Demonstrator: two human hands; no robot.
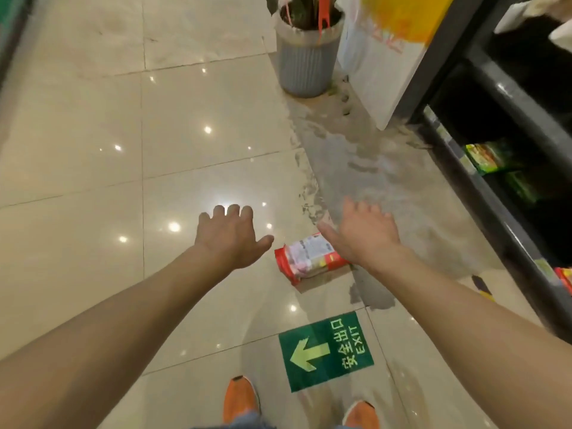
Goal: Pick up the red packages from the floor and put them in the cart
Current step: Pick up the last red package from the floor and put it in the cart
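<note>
A red package (pixel 306 260) with a pale printed label lies on the shiny tiled floor, a little ahead of my orange shoes. My right hand (pixel 362 232) hovers above its right end with fingers spread, covering part of it, and holds nothing. To the left of the package, my left hand (pixel 230 235) is stretched out palm down, fingers relaxed and empty. No cart is in view.
A dark shelf unit (pixel 495 168) with green packets runs along the right. A grey plant pot (pixel 305 61) and a white and yellow sign board (pixel 383 63) stand ahead. A green exit sticker (pixel 326 349) is on the floor. Grey patches stain the tiles by the shelf.
</note>
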